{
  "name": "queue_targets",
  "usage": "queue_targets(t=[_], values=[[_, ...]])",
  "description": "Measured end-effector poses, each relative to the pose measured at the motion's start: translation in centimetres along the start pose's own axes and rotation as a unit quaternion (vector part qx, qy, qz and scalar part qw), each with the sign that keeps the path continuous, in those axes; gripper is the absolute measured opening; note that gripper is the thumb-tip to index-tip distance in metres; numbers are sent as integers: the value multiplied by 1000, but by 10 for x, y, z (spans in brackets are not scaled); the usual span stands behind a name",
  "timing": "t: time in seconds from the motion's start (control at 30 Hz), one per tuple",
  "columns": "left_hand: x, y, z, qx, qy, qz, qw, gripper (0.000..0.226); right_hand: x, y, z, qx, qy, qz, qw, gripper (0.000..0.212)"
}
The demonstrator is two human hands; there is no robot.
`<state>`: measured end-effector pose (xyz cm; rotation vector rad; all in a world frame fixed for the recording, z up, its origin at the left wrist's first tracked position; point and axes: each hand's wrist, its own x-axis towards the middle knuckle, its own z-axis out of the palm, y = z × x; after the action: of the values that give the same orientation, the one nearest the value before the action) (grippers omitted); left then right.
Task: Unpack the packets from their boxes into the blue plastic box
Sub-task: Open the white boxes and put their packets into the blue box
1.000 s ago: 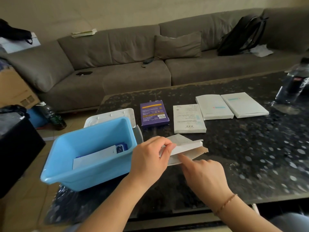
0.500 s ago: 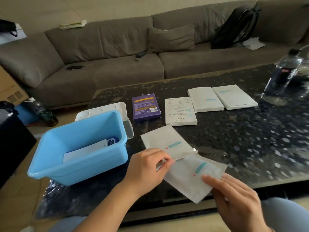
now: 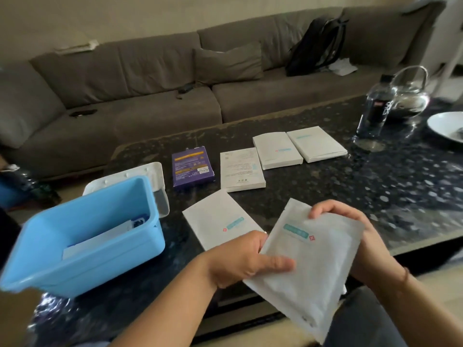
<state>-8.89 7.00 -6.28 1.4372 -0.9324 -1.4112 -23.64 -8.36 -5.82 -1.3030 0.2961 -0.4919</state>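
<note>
Packets, already unpacked: white sleeve [image 3: 97, 240] and a blue-edged item [image 3: 140, 219] lying inside the blue plastic box.
Blue plastic box [image 3: 82, 261]: at the table's left edge, overhanging it, tilted toward the camera.
White lid [image 3: 150, 171]: flat on the table just behind the blue box, partly hidden by it.
Purple box [image 3: 192, 166]: flat on the table, right of the lid, apart from the rest.
White boxes, far row: printed one [image 3: 241, 169] beside the purple box; two more [image 3: 276, 150] [image 3: 316, 143] touching side by side further right.
Emptied white box [image 3: 220, 219]: flat on the table near the front edge, between blue box and hands, teal label up.
Left hand [image 3: 240, 259]: thumb curled over the packet's left edge, fingers underneath, pinching it.
Held packet [image 3: 313, 266]: white pouch with teal label, raised off the table above its front edge, tilted, gripped from both sides.
Right hand [image 3: 360, 231]: fingers curled round the packet's upper right corner, mostly hidden behind it.
Table [image 3: 375, 191]: dark speckled stone.
Water bottle [image 3: 374, 108]: upright at far right.
Glass kettle [image 3: 408, 93]: just behind the bottle.
White dish [image 3: 446, 125]: at the right edge, cut off by the frame.
Background: grey sofa [image 3: 150, 78] with a black backpack [image 3: 315, 46].
</note>
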Motion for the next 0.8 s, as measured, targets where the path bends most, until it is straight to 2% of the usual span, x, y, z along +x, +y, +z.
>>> queue_targets(t=[0.03,0.07,0.1,0.17,0.23,0.27,0.3,0.37,0.43,0.57,0.73,0.8], values=[[0,-3,1,-22,1,0,1000,25,3,2,5,7,31,10,999,16],[0,-5,3,-55,22,7,998,26,6,9,7,14,72,22,997,14],[0,-6,5,-95,60,16,993,26,5,15,11,12,114,53,992,20],[0,-8,7,-161,167,46,972,26,0,25,21,12,140,112,984,29],[1,-9,7,-178,286,66,939,27,-5,29,33,14,115,151,982,56],[1,-8,9,-174,334,65,924,26,-6,29,40,-2,103,151,983,61],[0,-7,11,-168,372,61,911,24,-6,26,49,-26,103,143,984,56],[-2,-6,12,-161,422,52,891,21,-1,24,58,-71,101,125,985,32],[-9,-3,6,-182,437,61,879,21,7,19,64,-96,77,132,984,22],[-38,8,-31,-210,450,111,861,33,23,1,72,-125,7,140,982,22],[-76,27,-62,-235,466,184,833,27,57,-9,119,-83,11,95,992,19],[-97,34,-83,-210,492,194,822,20,80,-17,149,-111,-4,63,992,24]])
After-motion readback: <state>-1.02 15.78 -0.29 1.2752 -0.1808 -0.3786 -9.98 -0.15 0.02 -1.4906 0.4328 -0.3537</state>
